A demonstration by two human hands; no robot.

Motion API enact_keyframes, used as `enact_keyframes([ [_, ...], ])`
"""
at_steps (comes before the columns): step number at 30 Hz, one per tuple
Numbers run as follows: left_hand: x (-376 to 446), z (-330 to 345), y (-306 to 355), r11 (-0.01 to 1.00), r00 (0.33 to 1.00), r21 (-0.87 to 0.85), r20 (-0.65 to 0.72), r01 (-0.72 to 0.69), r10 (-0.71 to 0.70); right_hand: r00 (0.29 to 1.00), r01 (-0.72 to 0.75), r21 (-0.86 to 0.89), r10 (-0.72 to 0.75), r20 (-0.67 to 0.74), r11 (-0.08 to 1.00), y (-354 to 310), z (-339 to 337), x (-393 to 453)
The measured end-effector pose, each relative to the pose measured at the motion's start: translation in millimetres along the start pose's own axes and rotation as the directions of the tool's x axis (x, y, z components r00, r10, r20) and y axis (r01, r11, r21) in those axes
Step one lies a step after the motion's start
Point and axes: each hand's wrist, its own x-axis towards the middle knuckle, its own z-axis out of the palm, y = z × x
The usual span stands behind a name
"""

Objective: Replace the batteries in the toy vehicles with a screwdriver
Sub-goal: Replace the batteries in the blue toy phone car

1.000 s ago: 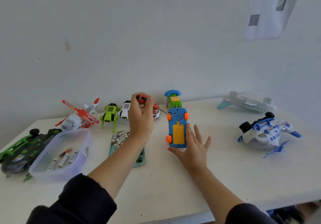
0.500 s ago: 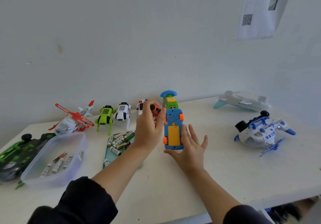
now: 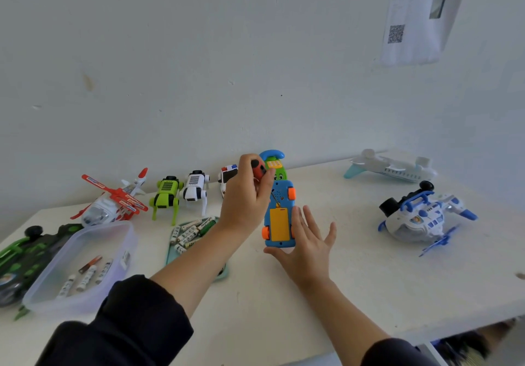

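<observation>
Both hands stay at the blue toy car point(image 3: 279, 215), upside down on the desk point(image 3: 369, 280). Left hand point(image 3: 246, 198) still grips the red-handled screwdriver point(image 3: 260, 170), tip now lower at the yellow battery cover point(image 3: 279, 228); right hand point(image 3: 308, 242) stays spread, steadying it.

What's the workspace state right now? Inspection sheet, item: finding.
Surface: white table, against a white wall.
Job's things: blue toy car lies underside up, yellow battery cover on; red-handled screwdriver tip at the cover's far edge; loose batteries on a green tray; more in a clear tub.
Clutter: red-white helicopter, green robot dog, white robot dog, police car, green toy phone, white airliner, blue-white plane, green-black vehicle.
Hands: left hand grips the screwdriver; right hand, fingers spread, steadies the car.
Cables: nothing seen.
Surroundings: paper with QR code on the wall.
</observation>
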Motion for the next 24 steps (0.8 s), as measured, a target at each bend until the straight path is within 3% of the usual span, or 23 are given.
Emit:
enact_keyframes([
  [17, 6.2, 4.3, -3.4, 1.000, 1.000, 0.019, -0.012, -0.009, 0.009, 1.000, -0.009, 0.000, 0.009, -0.021, 1.000, 0.9, 0.9, -0.1],
  [21, 19.7, 7.2, -1.2, 0.995, 0.998, 0.084, 0.033, 0.049, -0.052, 0.999, 0.007, 0.007, -0.007, -0.033, 1.000, 0.0, 0.4, 0.8],
  [24, 40.2, 11.9, -1.6, 0.968, 0.977, 0.168, 0.077, 0.184, -0.199, 0.999, 0.029, 0.010, -0.029, -0.037, 1.000, -0.5, -0.1, -0.1],
])
